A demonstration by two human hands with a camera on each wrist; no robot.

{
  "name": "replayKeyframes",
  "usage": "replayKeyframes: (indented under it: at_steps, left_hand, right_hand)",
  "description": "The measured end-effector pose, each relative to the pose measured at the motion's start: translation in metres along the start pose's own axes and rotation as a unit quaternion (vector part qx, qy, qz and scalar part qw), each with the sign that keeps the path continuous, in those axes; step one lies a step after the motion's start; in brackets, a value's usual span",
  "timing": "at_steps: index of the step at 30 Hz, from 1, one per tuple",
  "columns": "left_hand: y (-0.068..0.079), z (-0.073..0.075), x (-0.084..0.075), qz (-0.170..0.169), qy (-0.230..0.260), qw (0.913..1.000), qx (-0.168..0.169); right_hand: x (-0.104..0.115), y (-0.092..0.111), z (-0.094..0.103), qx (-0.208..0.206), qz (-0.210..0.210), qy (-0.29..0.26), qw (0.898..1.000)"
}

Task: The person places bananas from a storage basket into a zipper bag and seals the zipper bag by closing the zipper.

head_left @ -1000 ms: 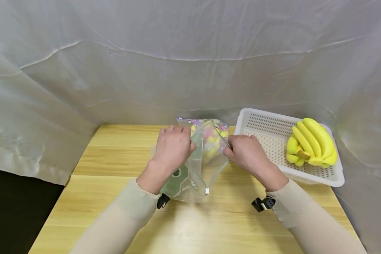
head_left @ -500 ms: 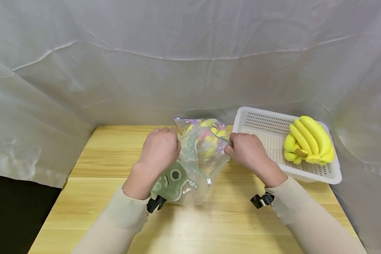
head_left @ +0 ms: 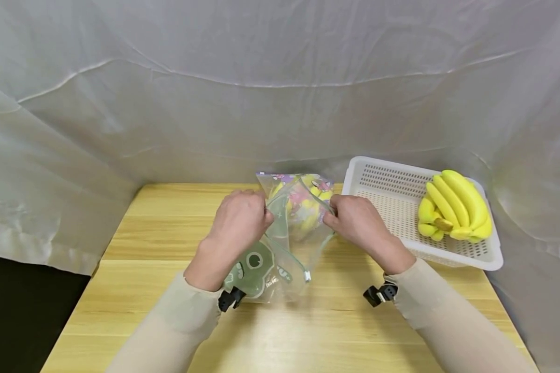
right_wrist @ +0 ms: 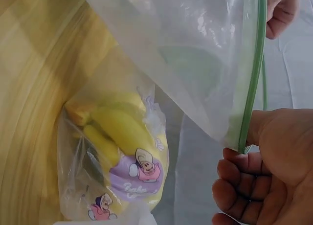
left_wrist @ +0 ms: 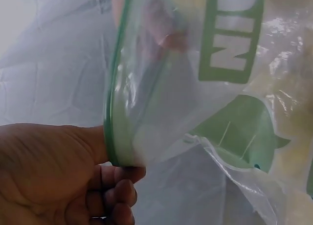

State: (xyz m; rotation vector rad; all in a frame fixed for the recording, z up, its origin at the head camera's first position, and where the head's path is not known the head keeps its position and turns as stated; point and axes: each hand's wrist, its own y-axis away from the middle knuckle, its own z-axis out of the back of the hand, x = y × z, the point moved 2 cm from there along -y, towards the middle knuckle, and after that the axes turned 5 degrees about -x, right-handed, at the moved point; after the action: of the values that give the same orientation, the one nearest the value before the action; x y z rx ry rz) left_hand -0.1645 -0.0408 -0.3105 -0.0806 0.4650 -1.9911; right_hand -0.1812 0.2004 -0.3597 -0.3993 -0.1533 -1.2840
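Note:
My left hand (head_left: 235, 223) pinches one edge of the mouth of a clear slider zip bag (head_left: 252, 267) printed with a green cartoon face. On the other side, my right hand (head_left: 361, 223) pinches the opposite edge, so the mouth is spread between them. The white slider (head_left: 307, 276) hangs at the mouth's near end. In the left wrist view, thumb and index finger hold the green zip strip (left_wrist: 113, 102). Behind the zip bag, a second clear bag (right_wrist: 137, 173) with purple and pink cartoon prints lies on the table, with yellow bananas (right_wrist: 122, 124) inside.
A white perforated basket (head_left: 392, 168) stands at the right, holding a bunch of yellow bananas (head_left: 462, 202). It is close beside my right hand. The wooden table (head_left: 168, 305) ends at a grey fabric curtain (head_left: 280, 119) at the back and sides.
My left hand has moved left from its place one second ago, spreading the zip bag's mouth wider. Since half a second ago, both hands have come slightly closer together, still pinching its edges.

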Motion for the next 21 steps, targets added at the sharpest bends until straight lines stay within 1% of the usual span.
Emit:
replayKeyframes:
  at_steps: [4, 6, 10, 15, 21]
  left_hand:
    - [-0.003, -0.009, 0.004, 0.01, -0.002, 0.9997, 0.02]
    - [-0.004, -0.012, 0.005, 0.016, 0.014, 0.9992, 0.035]
    - [-0.006, -0.015, 0.004, 0.034, 0.055, 0.9965, 0.053]
    - [-0.007, -0.017, 0.002, 0.05, 0.09, 0.9935, 0.047]
    - [-0.005, -0.017, 0.001, 0.053, 0.1, 0.9931, 0.031]
  right_hand:
    - [0.002, -0.001, -0.006, 0.003, -0.002, -0.013, 1.0]
    - [0.003, -0.001, -0.008, 0.004, -0.002, -0.017, 1.0]
    - [0.003, 0.001, -0.009, 0.001, -0.007, -0.025, 1.0]
    - [0.003, 0.003, -0.009, -0.007, -0.018, -0.043, 0.999]
    - [-0.003, 0.012, 0.0, -0.048, -0.026, -0.078, 0.995]
